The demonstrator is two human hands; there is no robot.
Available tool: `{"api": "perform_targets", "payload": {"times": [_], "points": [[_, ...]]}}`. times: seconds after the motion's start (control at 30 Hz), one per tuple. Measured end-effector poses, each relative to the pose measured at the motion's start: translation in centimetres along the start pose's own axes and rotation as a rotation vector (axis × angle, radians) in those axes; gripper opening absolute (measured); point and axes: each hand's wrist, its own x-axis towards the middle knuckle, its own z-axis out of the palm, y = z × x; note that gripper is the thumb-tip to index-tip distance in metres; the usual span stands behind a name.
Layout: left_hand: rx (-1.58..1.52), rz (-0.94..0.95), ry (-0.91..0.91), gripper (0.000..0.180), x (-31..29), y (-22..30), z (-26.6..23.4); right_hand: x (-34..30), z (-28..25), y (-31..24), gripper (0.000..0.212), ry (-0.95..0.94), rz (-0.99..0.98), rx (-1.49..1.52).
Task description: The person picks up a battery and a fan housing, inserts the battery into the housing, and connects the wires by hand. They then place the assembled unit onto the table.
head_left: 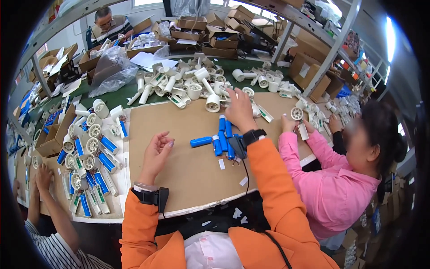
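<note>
My left hand (156, 154) hovers over the brown board (179, 184), its fingers loosely bent and apart, holding nothing. Forward and to the right, my right hand (239, 111) reaches to the near edge of a heap of white plastic housings (179, 85). Its fingers are spread and partly bent. Just left of them is a white housing with a round cup end (212, 104); whether they touch it is unclear. Several blue cylindrical battery packs (222, 140) lie together below my right wrist, with one blue battery pack (201, 142) lying sideways at their left.
At left, white housings with blue packs (92, 166) crowd the table beside a cardboard box (56, 132). A co-worker's hand (44, 178) is there. At right, a co-worker in pink (331, 179) holds a white housing (303, 131). A metal post (333, 49) rises at the back right.
</note>
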Motion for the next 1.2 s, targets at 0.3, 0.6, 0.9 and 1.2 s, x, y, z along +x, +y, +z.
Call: {"api": "perform_targets", "payload": {"times": [0.3,0.6,0.9,1.2], "points": [[0.064,-0.066,0.071,0.040,0.1,-0.7,0.2,5.9,3.2,1.4,0.029,-0.563,0.100,-0.146],[0.122,-0.066,0.061,0.043,0.3,-0.9,0.0,4.8,-0.7,-0.3,0.017,-0.098,-0.128,0.033],[0.166,0.237,0.231,0.069,0.2,-1.2,0.4,-0.9,-8.8,-10.6,0.020,0.072,-0.149,0.559],[0.057,-0.006,0.139,0.067,1.0,-2.2,-0.4,-10.1,-8.2,-15.7,0.030,-0.102,-0.414,0.319]]}}
